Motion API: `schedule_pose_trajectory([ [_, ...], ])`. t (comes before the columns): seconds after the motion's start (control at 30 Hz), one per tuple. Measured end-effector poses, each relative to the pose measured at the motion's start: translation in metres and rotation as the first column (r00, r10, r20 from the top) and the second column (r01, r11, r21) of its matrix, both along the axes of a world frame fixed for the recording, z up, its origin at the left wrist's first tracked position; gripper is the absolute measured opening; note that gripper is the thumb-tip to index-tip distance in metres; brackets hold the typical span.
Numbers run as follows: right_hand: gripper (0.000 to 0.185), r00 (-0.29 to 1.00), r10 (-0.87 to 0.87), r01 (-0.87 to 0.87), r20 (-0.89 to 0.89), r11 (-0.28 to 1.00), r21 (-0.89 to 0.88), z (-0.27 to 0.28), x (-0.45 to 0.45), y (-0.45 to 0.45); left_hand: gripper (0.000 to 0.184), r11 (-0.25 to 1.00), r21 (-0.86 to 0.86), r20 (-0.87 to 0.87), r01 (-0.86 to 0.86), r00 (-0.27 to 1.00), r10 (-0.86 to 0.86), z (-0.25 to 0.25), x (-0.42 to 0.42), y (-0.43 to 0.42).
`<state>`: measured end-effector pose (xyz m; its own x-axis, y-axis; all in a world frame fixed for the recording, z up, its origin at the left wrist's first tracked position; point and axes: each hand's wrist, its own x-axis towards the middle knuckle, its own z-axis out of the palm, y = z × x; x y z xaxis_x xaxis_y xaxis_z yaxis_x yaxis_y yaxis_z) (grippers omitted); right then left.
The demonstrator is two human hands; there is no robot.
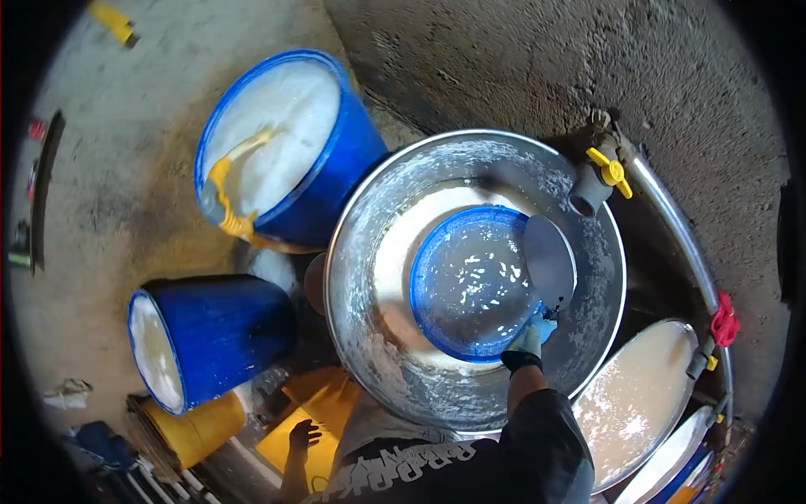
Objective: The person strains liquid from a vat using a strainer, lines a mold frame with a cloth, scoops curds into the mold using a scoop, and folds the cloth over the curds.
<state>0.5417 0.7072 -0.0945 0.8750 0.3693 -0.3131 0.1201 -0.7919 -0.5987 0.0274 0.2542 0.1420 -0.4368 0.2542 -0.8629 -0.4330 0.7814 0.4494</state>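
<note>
My right hand (529,340), in a light glove with a dark cuff, is closed at the blue handle end of a rounded grey metal scoop (550,256). The scoop lies over the right side of a blue-rimmed round sieve or basin (470,286) with wet, glinting contents. This sits inside a big metal vat (369,370) whose inner wall is splashed white. My left hand (304,434) hangs in shadow beside a yellow-orange sheet or container (311,454), fingers apart, with nothing visible in it.
Two blue barrels (353,160) (227,332) with white contents stand left of the vat. A grey pipe with a yellow valve (611,172) overhangs its right rim. A wide pan of pale liquid (638,395) is at the lower right, and a rough wall (504,67) rises behind.
</note>
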Motion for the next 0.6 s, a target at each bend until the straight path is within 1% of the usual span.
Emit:
schedule_pose_trajectory([
  [0.03,0.016,0.989,0.015,-0.012,-0.144,1.0,0.018,-0.01,-0.001,-0.004,0.036,0.999,-0.05,0.026,-0.017,0.999,0.019,0.004,0.001,0.013],
  [0.07,0.015,0.947,0.029,-0.013,-0.319,0.999,0.052,-0.019,-0.006,-0.01,0.037,0.999,-0.031,0.039,-0.027,0.999,0.028,0.011,0.002,0.02],
  [0.1,0.016,0.861,0.042,-0.008,-0.507,0.998,0.069,-0.025,-0.01,-0.019,0.038,0.99,-0.138,0.002,0.01,1.0,-0.009,0.012,0.003,0.03],
  [0.13,0.018,0.74,0.045,0.005,-0.672,0.997,0.072,-0.026,-0.016,-0.026,0.039,0.97,-0.242,-0.032,0.038,0.998,-0.047,0.015,0.006,0.042],
  [0.17,0.02,0.608,0.045,0.005,-0.793,0.998,0.06,-0.025,-0.022,-0.035,0.039,0.96,-0.28,-0.042,0.018,0.999,-0.031,0.02,0.007,0.054],
  [0.23,0.019,0.491,0.043,-0.101,-0.87,0.995,-0.008,-0.02,-0.035,-0.034,0.039,0.959,-0.282,-0.077,0.041,0.995,-0.065,0.029,0.011,0.073],
  [0.27,0.018,0.445,0.053,-0.151,-0.894,0.988,-0.017,-0.016,-0.041,-0.034,0.04,0.961,-0.27,-0.099,0.064,0.991,-0.094,0.031,0.01,0.075],
  [0.33,0.017,0.356,0.081,-0.235,-0.931,0.972,-0.005,0.002,-0.047,-0.037,0.038,0.964,-0.263,-0.111,0.049,0.99,-0.081,0.028,0.002,0.07],
  [0.4,0.016,0.277,0.126,-0.309,-0.953,0.95,0.036,0.023,-0.049,-0.046,0.042,0.995,-0.1,-0.018,-0.032,0.999,0.03,0.018,-0.008,0.05],
  [0.43,0.015,0.239,0.148,-0.34,-0.96,0.939,0.06,0.037,-0.049,-0.05,0.039,0.996,-0.087,-0.091,0.034,0.995,-0.042,0.019,-0.002,0.049],
  [0.47,0.015,0.202,0.167,-0.37,-0.965,0.925,0.083,0.051,-0.048,-0.057,0.039,0.998,-0.06,-0.087,0.014,0.996,-0.019,0.016,0.0,0.041],
  [0.53,0.014,0.126,0.208,-0.429,-0.97,0.893,0.136,0.082,-0.049,-0.071,0.035,0.996,0.085,-0.051,-0.015,0.998,0.019,0.009,0.003,0.019],
  [0.57,0.014,0.085,0.227,-0.457,-0.97,0.874,0.165,0.1,-0.053,-0.08,0.034,0.982,0.18,0.006,-0.062,0.998,0.062,0.0,0.003,0.002],
  [0.6,0.014,0.044,0.245,-0.488,-0.969,0.851,0.193,0.118,-0.059,-0.088,0.034,0.981,0.165,0.02,-0.105,0.994,0.103,-0.012,0.003,-0.014],
])
